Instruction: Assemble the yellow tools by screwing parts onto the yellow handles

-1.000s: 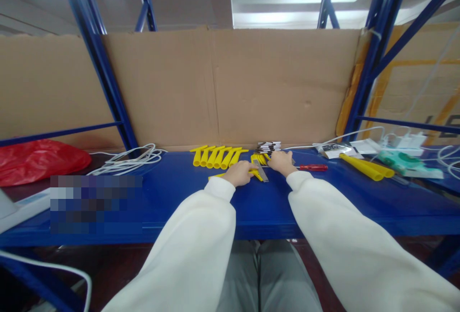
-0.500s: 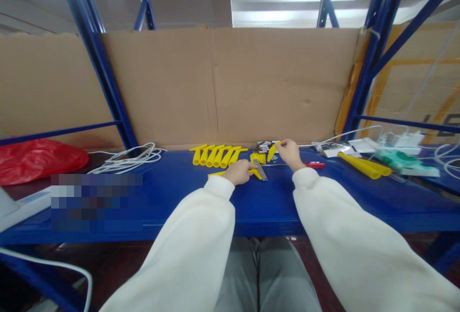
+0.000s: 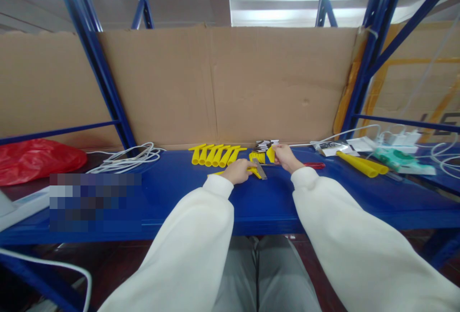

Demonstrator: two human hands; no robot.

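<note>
My left hand (image 3: pixel 237 171) is closed around a yellow-handled scraper (image 3: pixel 255 173) lying low over the blue tabletop. Its flat metal blade (image 3: pixel 260 169) sticks out past my fingers, and most of the handle is hidden under the hand. Between the fingertips of my right hand (image 3: pixel 286 156) is a small flat yellow plastic piece (image 3: pixel 270 154), held just right of the blade. Behind the blade sits a cluster of similar small yellow pieces (image 3: pixel 256 157). A pile of black-and-white strips (image 3: pixel 265 145) lies farther back. Left of these, several yellow T-shaped handles (image 3: pixel 216 156) stand in a row.
A red screwdriver (image 3: pixel 314 166) lies beside my right wrist. Two yellow tapered tubes (image 3: pixel 362 164), a green-and-white packet (image 3: pixel 395 158) and white cables are at the right. Coiled white cable (image 3: pixel 134 158) and a red bag (image 3: pixel 41 161) lie left. A cardboard wall (image 3: pixel 230 86) closes off the back.
My right hand has lowered slightly with the yellow piece, which has turned and come closer to the small yellow pieces. My left hand and the scraper have stayed nearly still.
</note>
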